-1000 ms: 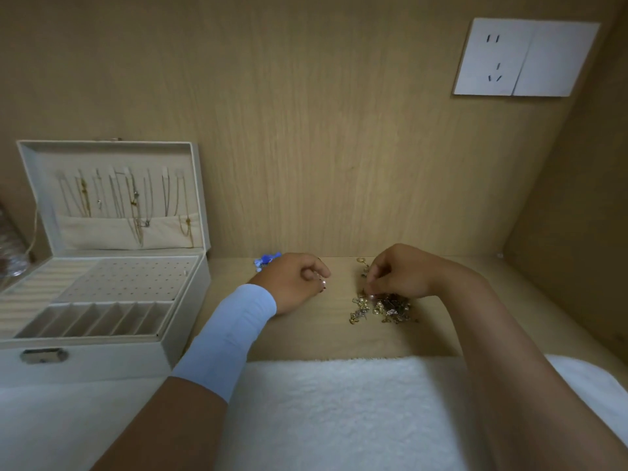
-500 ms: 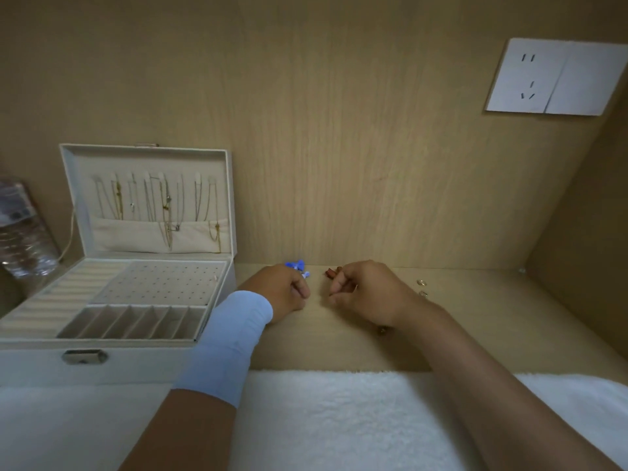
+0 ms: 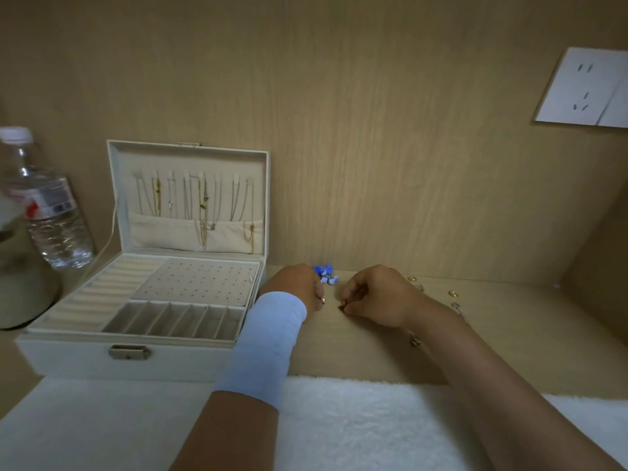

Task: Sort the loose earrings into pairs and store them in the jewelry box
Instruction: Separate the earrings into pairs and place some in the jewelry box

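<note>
Fingers (image 3: 355, 291) of right hand (image 3: 380, 297) curled, pinching a reddish piece (image 3: 343, 305), left hand (image 3: 292, 287) curled round a silvery piece (image 3: 323, 300)

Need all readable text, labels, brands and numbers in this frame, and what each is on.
No text here can be read.
Print on the water bottle label: too blurred to read.
On the wall socket plate: slots only, no text.
On the jewelry box: no marking visible.

Right edge cuts socket plate (image 3: 584, 88); reddish item (image 3: 343, 305) pinched by right hand (image 3: 377, 295) too small to identify
</note>
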`<action>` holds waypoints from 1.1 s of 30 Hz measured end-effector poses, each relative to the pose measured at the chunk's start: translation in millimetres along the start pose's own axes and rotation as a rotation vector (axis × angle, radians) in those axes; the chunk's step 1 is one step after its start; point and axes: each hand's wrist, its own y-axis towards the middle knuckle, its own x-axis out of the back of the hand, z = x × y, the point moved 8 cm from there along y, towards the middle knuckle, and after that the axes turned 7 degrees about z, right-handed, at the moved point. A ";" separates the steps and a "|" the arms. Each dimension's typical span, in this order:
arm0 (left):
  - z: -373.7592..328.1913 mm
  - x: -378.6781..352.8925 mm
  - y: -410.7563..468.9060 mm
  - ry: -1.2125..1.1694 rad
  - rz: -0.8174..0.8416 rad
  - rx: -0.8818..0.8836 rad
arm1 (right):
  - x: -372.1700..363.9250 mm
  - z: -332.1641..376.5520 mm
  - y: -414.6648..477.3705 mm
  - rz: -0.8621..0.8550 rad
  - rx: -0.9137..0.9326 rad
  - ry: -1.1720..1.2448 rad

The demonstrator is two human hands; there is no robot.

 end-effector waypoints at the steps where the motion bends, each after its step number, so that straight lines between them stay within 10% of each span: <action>1: 3.2 0.8 2.4 0.000 -0.029 0.024 | -1.6 1.6 2.7 -0.005 -0.007 0.002; 15: 5.8 4.0 4.5 0.061 -0.125 0.040 | -7.6 17.8 16.4 -0.100 0.027 -0.013; 33: -121.1 -52.1 -33.4 0.063 -0.047 -0.462 | 61.1 -76.4 -53.1 0.006 -0.088 -0.099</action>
